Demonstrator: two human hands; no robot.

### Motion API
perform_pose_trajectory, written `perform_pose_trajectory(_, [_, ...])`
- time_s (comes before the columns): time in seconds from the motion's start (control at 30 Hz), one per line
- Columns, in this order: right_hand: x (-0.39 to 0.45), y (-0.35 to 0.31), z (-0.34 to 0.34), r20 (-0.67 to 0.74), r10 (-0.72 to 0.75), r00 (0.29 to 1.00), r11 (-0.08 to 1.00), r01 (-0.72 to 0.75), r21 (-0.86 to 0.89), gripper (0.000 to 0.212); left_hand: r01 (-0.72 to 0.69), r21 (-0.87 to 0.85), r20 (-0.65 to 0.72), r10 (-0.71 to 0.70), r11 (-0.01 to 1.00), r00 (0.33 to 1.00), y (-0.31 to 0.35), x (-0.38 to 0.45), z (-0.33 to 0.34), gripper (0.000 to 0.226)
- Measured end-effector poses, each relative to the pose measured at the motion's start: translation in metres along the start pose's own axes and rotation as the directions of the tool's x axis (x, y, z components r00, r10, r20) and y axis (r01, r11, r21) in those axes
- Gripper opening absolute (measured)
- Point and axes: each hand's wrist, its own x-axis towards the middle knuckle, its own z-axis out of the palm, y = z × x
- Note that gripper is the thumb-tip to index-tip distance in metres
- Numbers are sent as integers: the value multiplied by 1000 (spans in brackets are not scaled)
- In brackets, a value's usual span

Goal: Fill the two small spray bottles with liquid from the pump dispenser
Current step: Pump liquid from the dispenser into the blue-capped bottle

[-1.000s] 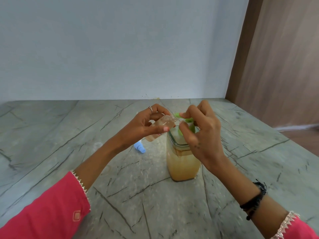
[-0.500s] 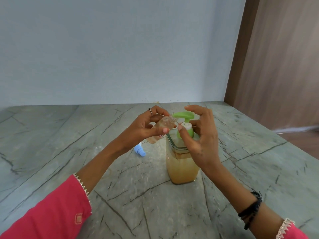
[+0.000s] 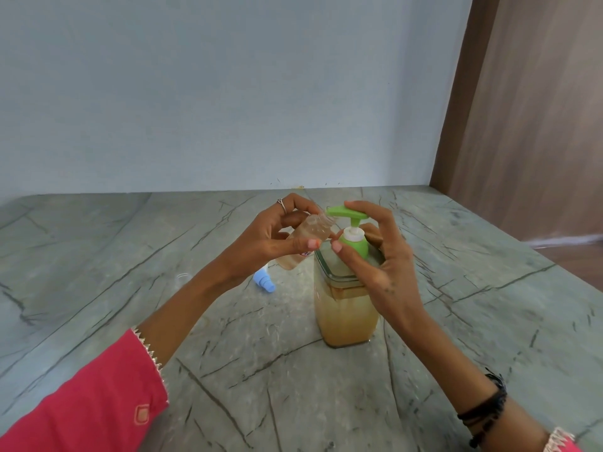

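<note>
The left hand (image 3: 270,238) pinches a small bottle (image 3: 305,244) tilted — its mouth under the green nozzle — while right hand (image 3: 381,256) fingers curl around the pump dispenser (image 3: 346,305) standing on the tabletop (image 3: 98,256).

Grey-green stone-patterned countertop (image 3: 107,288) with dark vein lines. Plain pale blue-grey wall (image 3: 212,93) behind it. Brown wood-grain panel (image 3: 528,109) at the right, standing upright, meeting the wall and the countertop's far right corner.
</note>
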Motion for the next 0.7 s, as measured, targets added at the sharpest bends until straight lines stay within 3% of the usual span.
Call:
perform_pose_trajectory(0.27, [2,0,2,-33,8,999,999,-7,35,37,25,13,-12,-25,1000,1000,-4,1,0,41])
perform_pose_trajectory(0.7, [5,-2,1,-33,35,999,997,-37,-61,30,45,55,-22,-44,997,999,-4,0,0,39])
